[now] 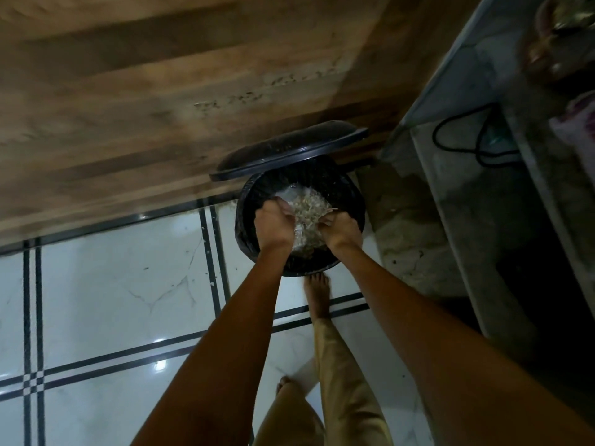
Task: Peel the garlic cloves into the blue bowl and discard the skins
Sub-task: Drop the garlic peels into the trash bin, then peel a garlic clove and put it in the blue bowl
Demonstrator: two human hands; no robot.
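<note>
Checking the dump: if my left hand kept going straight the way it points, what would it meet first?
Probably the black bin liner, inside the far rim. The left hand grips the plastic holding the skins. Depth is unclear.

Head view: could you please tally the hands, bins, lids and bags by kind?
Clear plastic bag of pale garlic skins: 1
Round black plastic bin: 1
Raised black bin lid: 1
Hands gripping the bag: 2, left hand, right hand
Total: 5

Setting: domestic kitchen. Evidence: glossy white floor [112, 300] tiles with black border lines; wood-grain cabinet front [161, 91]; grey stone worktop [467, 75] carrying a black cable [460, 136]; 1 black lined bin [248, 201], lid [289, 149] raised; bare foot [317, 294].
</note>
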